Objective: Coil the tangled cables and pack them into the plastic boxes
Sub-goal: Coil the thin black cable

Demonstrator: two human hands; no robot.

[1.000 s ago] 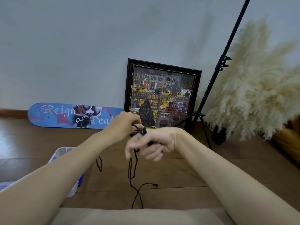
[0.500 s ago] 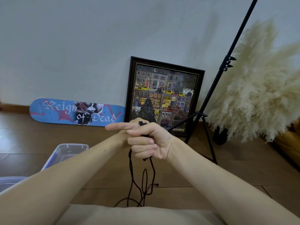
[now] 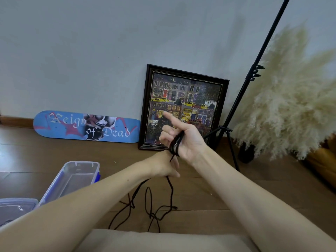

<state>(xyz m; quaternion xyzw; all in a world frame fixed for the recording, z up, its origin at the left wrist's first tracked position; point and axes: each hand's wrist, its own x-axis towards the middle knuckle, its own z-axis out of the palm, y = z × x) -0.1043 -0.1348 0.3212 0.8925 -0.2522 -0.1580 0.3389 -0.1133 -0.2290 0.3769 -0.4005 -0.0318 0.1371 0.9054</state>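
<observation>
Several loops of black cable (image 3: 177,142) are wound across my right hand (image 3: 183,140) in a tight bundle. Its long axis runs steeply from the base of my thumb down to the heel of the palm. That hand is raised, index finger straight and pointing up-left, the other fingers curled in over the loops. From the bundle's lower end one strand drops into my left hand (image 3: 163,166), just beneath the right. Its fingers curl round the strand, though I see mostly its back. Below, the cable hangs to the floor (image 3: 236,188) and sprawls in loose crossing loops, its small plug end pointing right. Left of my forearm stands an open clear box (image 3: 60,180) with blue clips, its long side running away from me. A second box (image 3: 16,206) is just beside it. Against the wall (image 3: 91,51) lean a skateboard (image 3: 72,128), a picture (image 3: 185,95), a stand (image 3: 245,88) and pale grass (image 3: 291,99).
</observation>
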